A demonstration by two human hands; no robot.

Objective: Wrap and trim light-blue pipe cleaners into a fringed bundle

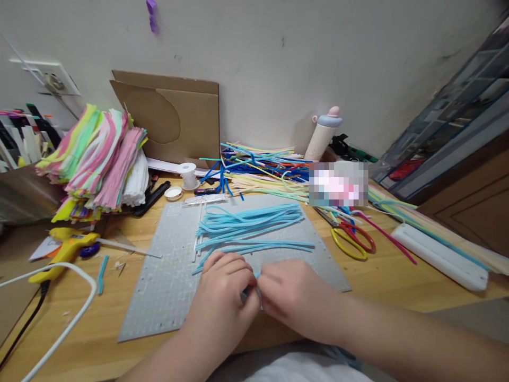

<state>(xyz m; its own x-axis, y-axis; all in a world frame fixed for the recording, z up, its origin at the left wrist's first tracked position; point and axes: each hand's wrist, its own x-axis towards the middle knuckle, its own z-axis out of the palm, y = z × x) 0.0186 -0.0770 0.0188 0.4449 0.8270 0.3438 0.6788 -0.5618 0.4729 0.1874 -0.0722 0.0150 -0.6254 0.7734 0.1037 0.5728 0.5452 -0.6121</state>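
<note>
Fingertip work on a small blue piece (pixel 258 275) seems in hand: left hand (pixel 226 286) and right hand (pixel 292 292) curl close together around it over the grey cutting mat (pixel 159 302), but I cannot tell whether either clamps it. The next move likely calls for a steady pinch; blue pipe cleaners (pixel 254 216) lie just beyond, with scissors (pixel 339 227) right and a glue gun (pixel 66 257) left, neither in the way

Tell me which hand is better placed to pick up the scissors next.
Right, I'd judge. The right hand is nearer the scissors, which lie farther right, beside the gray cutting mat. The left hand would likely have to reach across the right.
</note>
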